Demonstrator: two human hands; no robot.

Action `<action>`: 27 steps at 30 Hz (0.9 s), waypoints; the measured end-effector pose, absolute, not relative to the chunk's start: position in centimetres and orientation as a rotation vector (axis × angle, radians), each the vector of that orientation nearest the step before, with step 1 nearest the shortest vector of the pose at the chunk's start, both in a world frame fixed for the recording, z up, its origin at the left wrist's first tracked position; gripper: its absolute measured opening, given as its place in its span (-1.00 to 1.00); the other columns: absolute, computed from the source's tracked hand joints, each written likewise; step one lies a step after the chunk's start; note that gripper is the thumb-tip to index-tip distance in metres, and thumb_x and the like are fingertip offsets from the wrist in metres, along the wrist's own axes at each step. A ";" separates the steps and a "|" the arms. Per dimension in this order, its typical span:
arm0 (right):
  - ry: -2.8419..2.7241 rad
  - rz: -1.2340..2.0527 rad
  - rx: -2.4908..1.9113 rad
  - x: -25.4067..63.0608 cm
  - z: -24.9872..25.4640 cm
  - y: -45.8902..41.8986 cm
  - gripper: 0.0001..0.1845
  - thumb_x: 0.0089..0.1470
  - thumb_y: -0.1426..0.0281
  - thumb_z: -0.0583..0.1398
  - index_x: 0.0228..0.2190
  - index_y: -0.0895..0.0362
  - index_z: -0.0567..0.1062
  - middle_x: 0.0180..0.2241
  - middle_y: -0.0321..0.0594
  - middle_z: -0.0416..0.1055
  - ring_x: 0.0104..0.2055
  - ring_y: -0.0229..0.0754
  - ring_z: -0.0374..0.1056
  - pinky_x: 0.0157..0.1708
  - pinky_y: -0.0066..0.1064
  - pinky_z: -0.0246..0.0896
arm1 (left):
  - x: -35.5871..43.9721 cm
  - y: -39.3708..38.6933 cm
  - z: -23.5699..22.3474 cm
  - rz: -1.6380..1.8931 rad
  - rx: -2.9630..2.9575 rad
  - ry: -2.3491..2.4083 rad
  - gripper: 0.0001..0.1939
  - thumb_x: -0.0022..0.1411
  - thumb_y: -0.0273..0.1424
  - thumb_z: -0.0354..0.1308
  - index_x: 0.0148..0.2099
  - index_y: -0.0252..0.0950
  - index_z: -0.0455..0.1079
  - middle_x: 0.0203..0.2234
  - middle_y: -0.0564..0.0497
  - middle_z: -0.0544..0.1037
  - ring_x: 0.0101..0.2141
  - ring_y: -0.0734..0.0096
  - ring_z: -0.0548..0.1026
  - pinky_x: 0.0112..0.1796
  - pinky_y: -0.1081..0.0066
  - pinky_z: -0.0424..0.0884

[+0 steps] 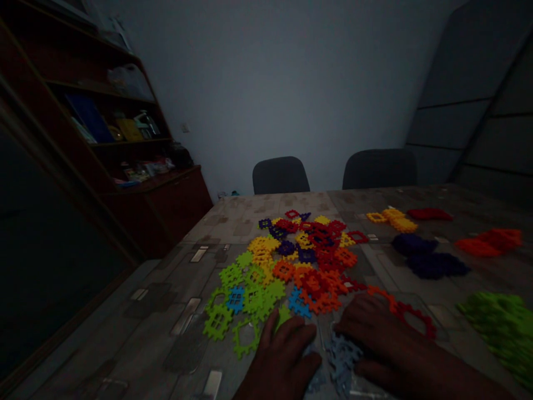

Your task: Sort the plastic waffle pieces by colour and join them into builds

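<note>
A heap of flat plastic interlocking tiles in green, yellow, orange, red, blue and purple lies spread on the patterned table. My left hand rests at the heap's near edge, fingers bent over grey-blue tiles, with a green tile by its fingertips. My right hand lies beside it, fingers curled down onto the same grey-blue tiles. A red ring-shaped tile sits just right of my right hand. The light is dim, so what each hand grips is unclear.
Sorted piles lie at the right: yellow, red, purple, orange, green. Two dark chairs stand at the table's far side. A wooden shelf unit with clutter fills the left wall.
</note>
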State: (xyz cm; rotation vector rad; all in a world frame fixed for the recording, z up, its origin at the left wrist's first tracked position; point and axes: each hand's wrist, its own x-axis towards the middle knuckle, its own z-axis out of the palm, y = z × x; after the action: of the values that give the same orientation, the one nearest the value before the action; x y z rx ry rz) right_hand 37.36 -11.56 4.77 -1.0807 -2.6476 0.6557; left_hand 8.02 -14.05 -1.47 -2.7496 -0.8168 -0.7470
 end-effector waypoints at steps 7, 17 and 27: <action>-2.668 0.599 -1.041 37.2 4.7 -11.8 -0.65 0.26 0.41 0.25 0.06 -0.07 0.53 0.03 -0.17 0.49 0.08 0.01 0.35 0.09 -0.11 0.26 | 9.6 -14.4 -1.6 -0.784 -2.663 -0.911 -0.73 0.52 -0.18 0.19 0.18 -0.07 0.44 0.07 -0.01 0.64 0.08 0.20 0.58 0.12 0.07 0.51; -2.685 0.596 -1.042 37.2 4.3 -12.0 -0.57 0.24 0.44 0.27 0.11 -0.08 0.54 0.12 -0.14 0.50 0.17 0.04 0.38 0.15 -0.13 0.29 | 8.6 -14.3 -1.2 -0.842 -2.658 -0.769 -0.83 0.56 -0.33 0.09 0.10 -0.16 0.45 0.13 -0.04 0.60 0.18 0.14 0.49 0.21 -0.05 0.41; -2.694 0.697 -1.079 36.9 5.2 -11.8 -0.68 0.11 0.46 0.31 -0.07 -0.01 0.58 0.03 -0.12 0.52 0.07 0.07 0.39 0.06 -0.10 0.29 | 6.7 -13.4 1.1 -0.602 -3.029 -1.027 -0.24 0.32 0.09 0.28 0.37 -0.18 0.20 0.20 -0.21 0.51 0.18 -0.09 0.43 0.25 -0.19 0.20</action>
State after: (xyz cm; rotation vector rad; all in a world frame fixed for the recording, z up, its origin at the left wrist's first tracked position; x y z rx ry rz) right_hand 36.89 -11.84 5.25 -1.0790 -2.6939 0.6968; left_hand 6.69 -13.35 1.06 -3.0291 -1.0268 -0.6017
